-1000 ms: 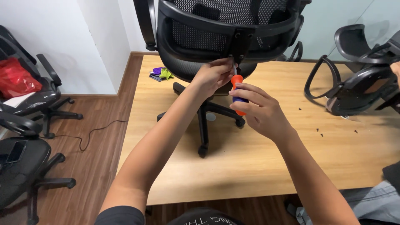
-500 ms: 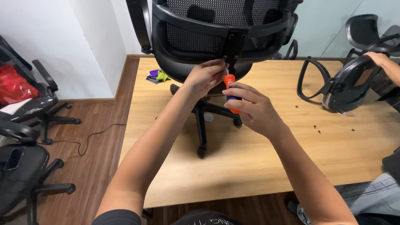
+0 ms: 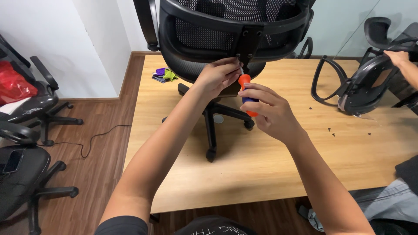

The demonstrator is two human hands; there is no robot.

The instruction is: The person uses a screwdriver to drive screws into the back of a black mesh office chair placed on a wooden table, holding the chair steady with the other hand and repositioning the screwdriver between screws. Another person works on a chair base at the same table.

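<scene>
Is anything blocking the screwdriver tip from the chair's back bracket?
Nothing visible. The right hand holds the orange screwdriver just below the bracket; left hand fingers steady its tip there.

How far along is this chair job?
Looks done: the chair stands on the table with base and backrest on. In hand: the right hand holds an orange screwdriver at the back bracket, left hand steadying its tip. Left: loose screws lie on the table.

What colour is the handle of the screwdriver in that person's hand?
The screwdriver handle is orange with a dark blue band, held in the right hand; the head view shows it.
</scene>
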